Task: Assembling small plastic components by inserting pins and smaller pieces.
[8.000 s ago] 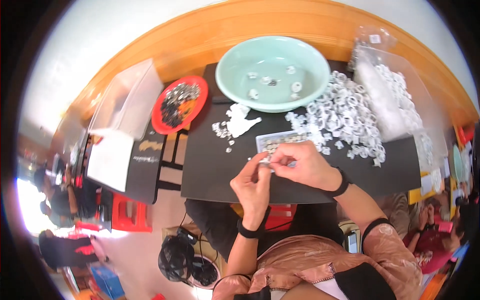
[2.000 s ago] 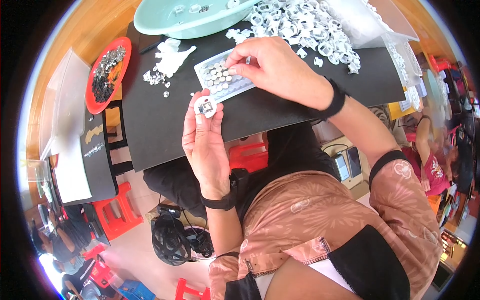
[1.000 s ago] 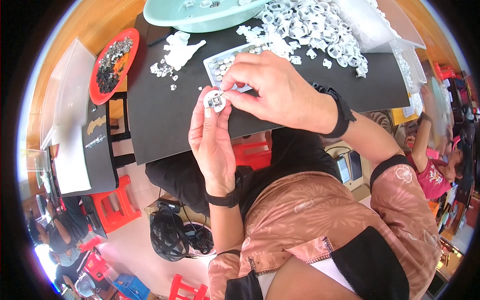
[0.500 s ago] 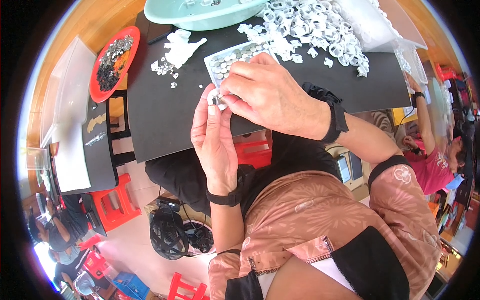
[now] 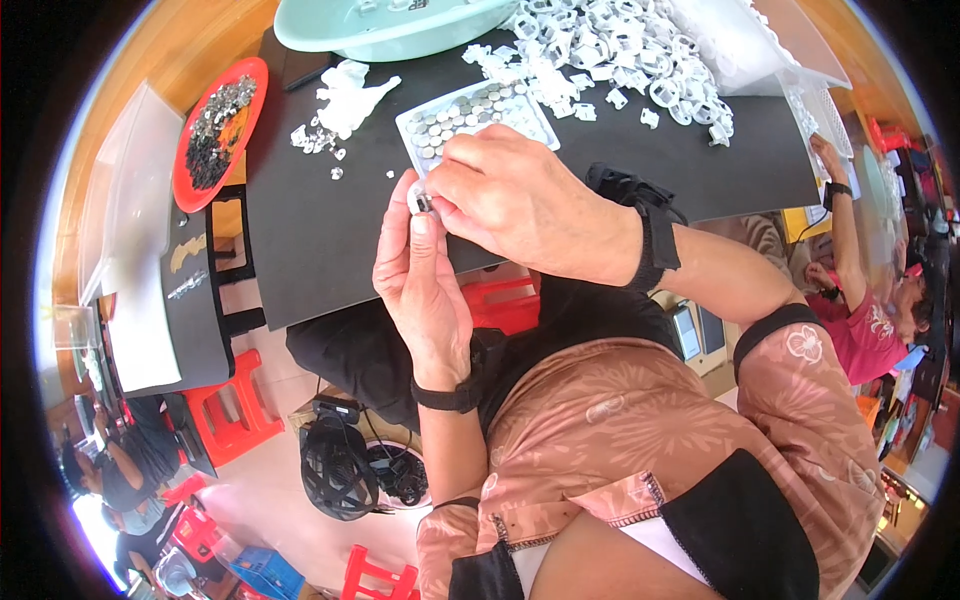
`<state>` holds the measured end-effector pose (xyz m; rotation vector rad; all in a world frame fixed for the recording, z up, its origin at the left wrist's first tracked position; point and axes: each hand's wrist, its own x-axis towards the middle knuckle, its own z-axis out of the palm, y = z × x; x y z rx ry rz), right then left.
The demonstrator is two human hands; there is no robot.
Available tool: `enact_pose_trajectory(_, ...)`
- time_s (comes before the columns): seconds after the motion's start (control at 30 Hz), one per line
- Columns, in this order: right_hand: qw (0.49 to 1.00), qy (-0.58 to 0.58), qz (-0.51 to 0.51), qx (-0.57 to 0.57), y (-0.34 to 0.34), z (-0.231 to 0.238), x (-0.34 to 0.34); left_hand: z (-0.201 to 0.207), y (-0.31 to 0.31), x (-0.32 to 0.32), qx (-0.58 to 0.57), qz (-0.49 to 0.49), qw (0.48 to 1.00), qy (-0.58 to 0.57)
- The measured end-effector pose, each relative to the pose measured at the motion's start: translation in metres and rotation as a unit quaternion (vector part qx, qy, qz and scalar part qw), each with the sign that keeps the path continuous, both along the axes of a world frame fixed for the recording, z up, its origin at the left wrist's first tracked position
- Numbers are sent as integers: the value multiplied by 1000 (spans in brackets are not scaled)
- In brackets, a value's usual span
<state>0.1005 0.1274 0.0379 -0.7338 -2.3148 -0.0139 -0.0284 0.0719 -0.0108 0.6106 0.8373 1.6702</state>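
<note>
Between the thumb and fingers of my left hand is a small white plastic part with a dark middle. My right hand is closed in a pinch against that part; its fingertips cover whatever lies between them. Just beyond my hands, a shallow white tray holds many round silvery button cells. A heap of white plastic parts spreads over the far right of the dark table. Left of the tray lie a crumpled white bag and several small shiny pieces.
A pale green basin stands at the far edge. On the left, a red plate carries dark, silvery and orange bits. A clear bin sits far right. Red stools stand on the floor. Another person sits on the right.
The whole view has shifted slightly, moving the table's contents a little left. Both my hands stay together at the white part, with the right fingers slightly more over it.
</note>
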Motion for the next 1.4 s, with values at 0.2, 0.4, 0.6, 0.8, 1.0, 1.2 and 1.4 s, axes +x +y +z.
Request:
enact_pose_trajectory(0.2,999,1,-7,-41,-2,0,0,1,1,1,8,-11,1000,5)
enact_pose_trajectory(0.4,982,105,10,-160,6,1,1,0,1,2,8,5,1000,15)
enact_pose_trajectory(0.6,942,86,79,-313,31,6,12,0,0,1,9,-3,999,33)
enact_pose_trajectory(0.8,862,168,94,-470,34,-4,11,-1,0,1,23,-11,999,37)
enact_pose_trajectory(1.0,859,167,74,-478,30,-5,9,-3,1,-2,31,-21,998,48)
enact_pose_trajectory(1.2,793,212,138,-554,36,-4,13,0,2,-5,23,-31,999,27)
enact_pose_trajectory(1.4,869,167,89,-457,26,-3,11,5,3,-1,17,-40,999,1)
